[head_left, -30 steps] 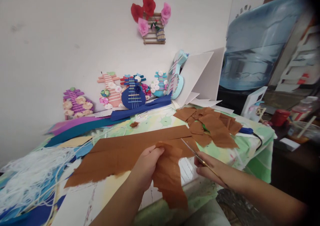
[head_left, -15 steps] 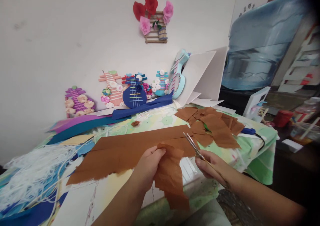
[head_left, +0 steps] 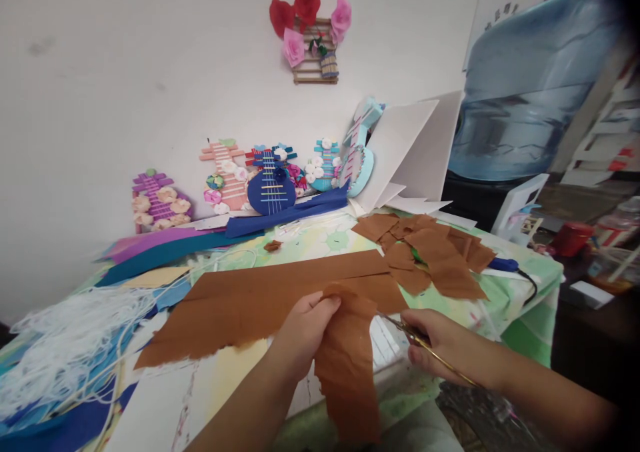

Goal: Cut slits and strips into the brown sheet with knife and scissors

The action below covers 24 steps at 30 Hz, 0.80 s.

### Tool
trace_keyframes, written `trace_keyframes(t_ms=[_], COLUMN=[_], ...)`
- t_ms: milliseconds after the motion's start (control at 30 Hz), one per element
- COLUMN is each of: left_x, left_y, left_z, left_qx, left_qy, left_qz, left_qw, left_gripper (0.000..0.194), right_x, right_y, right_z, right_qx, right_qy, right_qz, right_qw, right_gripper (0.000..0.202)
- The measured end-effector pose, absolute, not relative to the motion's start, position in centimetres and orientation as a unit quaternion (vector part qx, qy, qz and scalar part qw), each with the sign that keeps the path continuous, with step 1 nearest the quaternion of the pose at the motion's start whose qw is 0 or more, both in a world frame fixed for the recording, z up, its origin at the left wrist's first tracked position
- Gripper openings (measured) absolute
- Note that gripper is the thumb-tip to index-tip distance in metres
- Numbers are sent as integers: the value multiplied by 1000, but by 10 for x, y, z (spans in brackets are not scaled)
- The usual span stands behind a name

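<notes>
Pinched between thumb and fingers of my left hand [head_left: 311, 332] is a piece of brown crepe paper [head_left: 350, 365], which hangs down past the table's front edge. My right hand [head_left: 440, 345] is closed round a pair of gold-handled scissors [head_left: 417, 339]. Their blades point left and meet the right edge of the held paper; the tips are partly hidden there. Behind both hands a long brown sheet [head_left: 240, 305] lies flat, with a slit near its right end. A heap of cut brown pieces [head_left: 435, 252] lies farther right.
White string [head_left: 75, 345] is piled at the left beside blue and purple paper strips. Decorated lute-shaped crafts [head_left: 271, 192] lean against the wall. White boards [head_left: 400, 152] and a large water bottle [head_left: 525, 99] stand at the back right. A blue-handled tool with a cord [head_left: 503, 264] lies near the heap.
My right hand has brought the scissors down from pointing upward to the held paper's edge. The held piece now hangs straighter. The view has shifted slightly.
</notes>
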State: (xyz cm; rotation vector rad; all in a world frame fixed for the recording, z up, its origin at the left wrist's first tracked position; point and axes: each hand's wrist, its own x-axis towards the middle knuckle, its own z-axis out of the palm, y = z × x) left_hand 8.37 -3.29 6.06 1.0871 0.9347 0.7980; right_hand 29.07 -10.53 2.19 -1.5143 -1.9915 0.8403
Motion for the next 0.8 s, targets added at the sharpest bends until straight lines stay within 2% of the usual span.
trace_keyframes(t_ms=[367, 600, 800], left_x=[82, 87, 91], left_y=[-32, -34, -41], left_z=[58, 63, 67], left_qx=[623, 651, 729], left_qy=[430, 430, 394], left_qz=[283, 260, 182], left_qw=[589, 569, 529], left_gripper=[19, 24, 23], right_x=[294, 294, 292], right_y=[-108, -110, -110], right_z=[45, 46, 46], right_qx=[-598, -627, -619], right_qy=[-727, -716, -718], right_qz=[262, 242, 253], right_qw=[212, 188, 194], right_gripper=[26, 26, 27])
